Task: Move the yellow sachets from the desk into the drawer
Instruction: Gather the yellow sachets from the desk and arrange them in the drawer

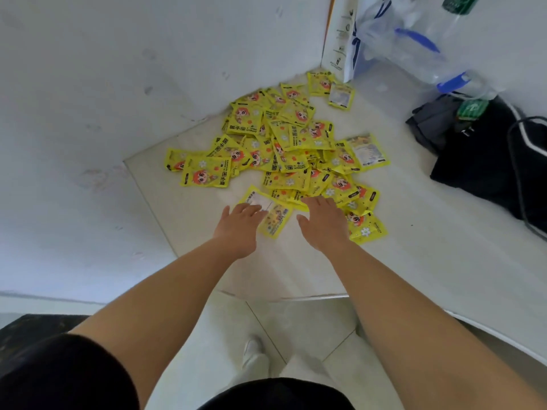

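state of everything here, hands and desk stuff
yellow sachets: loose heap on the desk, none lifted, a few face down
left hand: open, fingers over the heap's near edge
right hand: open, fingertips at the heap's near edge
black bag: slumped on the desk
plastic bag: standing in the corner

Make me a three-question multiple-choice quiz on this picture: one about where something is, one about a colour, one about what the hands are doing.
1. Where is the black bag relative to the pile of yellow sachets?
A) left of it B) right of it C) on top of it

2. What colour are most wrappers in the pile?
A) blue B) green C) yellow

3. How are the left hand and right hand?
A) fingers straight, at the pile's near edge B) clenched fists C) holding a bottle

Answers: B, the bag lies on the desk to the pile's right; C, yellow fronts fill the pile; A, both hands stretch flat over the nearest sachets.
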